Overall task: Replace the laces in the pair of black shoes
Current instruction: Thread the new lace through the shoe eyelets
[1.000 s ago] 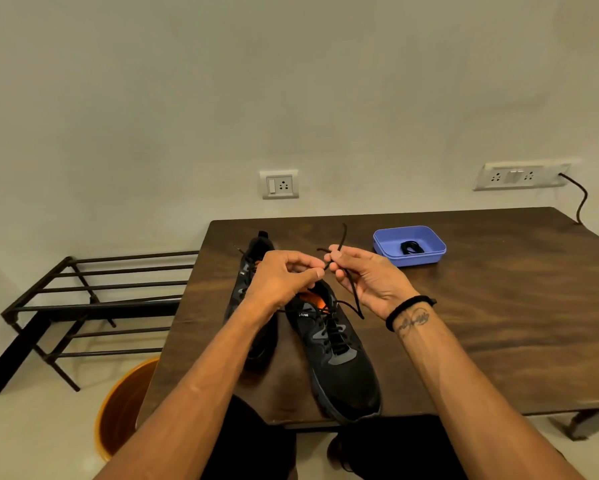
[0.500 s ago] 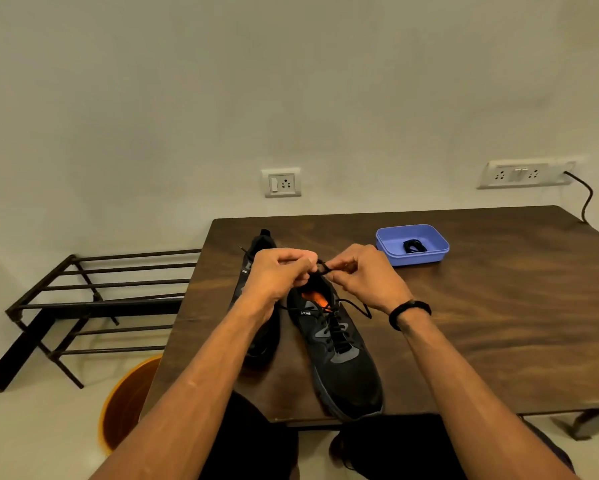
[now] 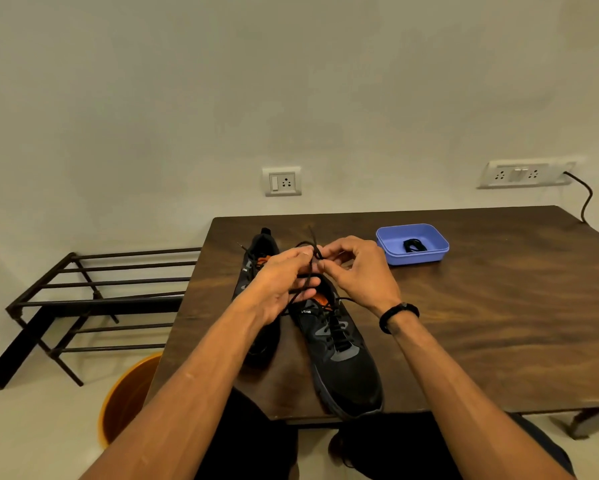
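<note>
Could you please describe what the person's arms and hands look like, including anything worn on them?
Both forearms are bare, with no sleeves in view. The right wrist carries a black band. The left hand and right hand wear no gloves, and no rings can be made out. No watch shows on the left wrist.

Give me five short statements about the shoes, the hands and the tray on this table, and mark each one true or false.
1. Both hands, left hand and right hand, pinch a black lace above the near shoe. True.
2. The blue tray is empty. False: a coiled black lace lies in it.
3. The two shoes stand side by side on the table. True; the far shoe is partly hidden by the left hand.
4. The right wrist is bare. False: it wears a black band.
5. The orange bucket stands on the table. False: it is on the floor beside it.
</note>
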Available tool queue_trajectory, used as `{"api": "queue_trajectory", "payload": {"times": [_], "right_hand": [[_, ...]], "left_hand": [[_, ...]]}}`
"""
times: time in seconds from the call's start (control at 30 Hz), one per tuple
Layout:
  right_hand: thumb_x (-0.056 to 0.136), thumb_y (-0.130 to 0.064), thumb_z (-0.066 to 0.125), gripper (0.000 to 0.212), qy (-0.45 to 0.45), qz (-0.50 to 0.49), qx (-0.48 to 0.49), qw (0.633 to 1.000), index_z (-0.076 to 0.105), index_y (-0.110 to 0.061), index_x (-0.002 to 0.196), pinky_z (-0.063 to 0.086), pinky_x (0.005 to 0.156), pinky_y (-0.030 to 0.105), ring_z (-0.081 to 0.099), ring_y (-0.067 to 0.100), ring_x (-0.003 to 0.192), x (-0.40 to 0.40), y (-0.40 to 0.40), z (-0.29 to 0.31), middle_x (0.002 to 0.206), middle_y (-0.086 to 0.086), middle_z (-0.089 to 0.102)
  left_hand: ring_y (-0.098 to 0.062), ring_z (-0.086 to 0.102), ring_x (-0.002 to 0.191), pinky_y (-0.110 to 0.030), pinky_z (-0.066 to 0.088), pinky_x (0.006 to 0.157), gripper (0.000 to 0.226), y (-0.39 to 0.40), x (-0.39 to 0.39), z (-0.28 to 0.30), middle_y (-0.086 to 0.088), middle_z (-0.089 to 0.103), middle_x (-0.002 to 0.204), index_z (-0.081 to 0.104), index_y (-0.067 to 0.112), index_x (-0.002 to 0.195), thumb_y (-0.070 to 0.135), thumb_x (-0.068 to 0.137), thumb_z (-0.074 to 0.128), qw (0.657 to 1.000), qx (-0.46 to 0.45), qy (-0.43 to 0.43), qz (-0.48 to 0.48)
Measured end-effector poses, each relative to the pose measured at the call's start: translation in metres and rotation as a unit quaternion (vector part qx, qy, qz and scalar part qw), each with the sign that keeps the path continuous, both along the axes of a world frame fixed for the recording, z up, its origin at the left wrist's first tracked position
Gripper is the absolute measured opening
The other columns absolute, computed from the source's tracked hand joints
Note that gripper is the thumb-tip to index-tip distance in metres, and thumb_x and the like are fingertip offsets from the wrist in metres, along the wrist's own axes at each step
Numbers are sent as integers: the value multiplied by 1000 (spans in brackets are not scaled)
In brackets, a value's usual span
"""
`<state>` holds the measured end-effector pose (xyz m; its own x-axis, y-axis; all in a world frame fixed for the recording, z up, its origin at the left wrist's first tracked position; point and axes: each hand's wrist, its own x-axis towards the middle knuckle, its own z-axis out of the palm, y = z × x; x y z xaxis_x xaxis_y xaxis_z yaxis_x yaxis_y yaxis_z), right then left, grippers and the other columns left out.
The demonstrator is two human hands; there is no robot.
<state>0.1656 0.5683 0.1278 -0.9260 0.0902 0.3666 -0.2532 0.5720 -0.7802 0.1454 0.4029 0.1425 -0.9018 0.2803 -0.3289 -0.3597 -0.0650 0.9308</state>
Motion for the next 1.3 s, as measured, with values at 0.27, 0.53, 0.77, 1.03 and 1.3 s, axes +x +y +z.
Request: {"api": "queue_trajectory", "payload": {"times": [0.27, 0.53, 0.77, 1.03, 1.3], "right_hand": [[87, -16, 82, 11, -53, 27, -87, 994, 76, -23, 94, 61, 77, 27, 70, 15, 85, -2, 2, -1, 91, -6, 76], [100, -5, 61, 8, -98, 32, -624, 774, 58, -11, 105, 59, 93, 45, 74, 28, 106, -3, 27, 5, 106, 13, 76], [103, -11, 60, 5, -142, -103, -567, 805, 62, -7, 107, 37, 42, 19, 39, 7, 48, -10, 46, -2, 76, 5, 58], [101, -15, 62, 12, -127, -195, -125, 964, 71, -13, 109, 55, 93, 36, 71, 14, 87, -13, 75, -11, 82, 4, 75], [95, -33, 71, 51, -195, -40, 157, 967, 58, -20, 142, 46, 111, 38, 55, 20, 130, -3, 72, -34, 141, 1, 61]], "left_hand": [[-11, 66, 82, -29, 57, 80, 10, -2, -2, -2, -3, 72, 95, 75, 17, 106, 18, 98, 68, 999, 15, 31, 38], [-25, 76, 90, -45, 52, 102, 13, -19, -9, 13, -12, 76, 92, 63, 11, 98, 9, 104, 52, 918, 369, -82, 118], [-8, 44, 53, -24, 43, 52, 13, -38, -12, -3, 3, 51, 67, 64, 17, 95, 22, 104, 56, 984, -24, 83, 157], [-8, 66, 76, -30, 56, 75, 25, -60, -16, -27, 13, 68, 86, 63, 33, 85, 56, 90, 69, 814, -530, 235, 26], [-15, 62, 105, -43, 55, 97, 22, -35, -9, -40, 7, 67, 108, 74, 33, 98, 50, 85, 78, 775, -540, 274, -179]]}}
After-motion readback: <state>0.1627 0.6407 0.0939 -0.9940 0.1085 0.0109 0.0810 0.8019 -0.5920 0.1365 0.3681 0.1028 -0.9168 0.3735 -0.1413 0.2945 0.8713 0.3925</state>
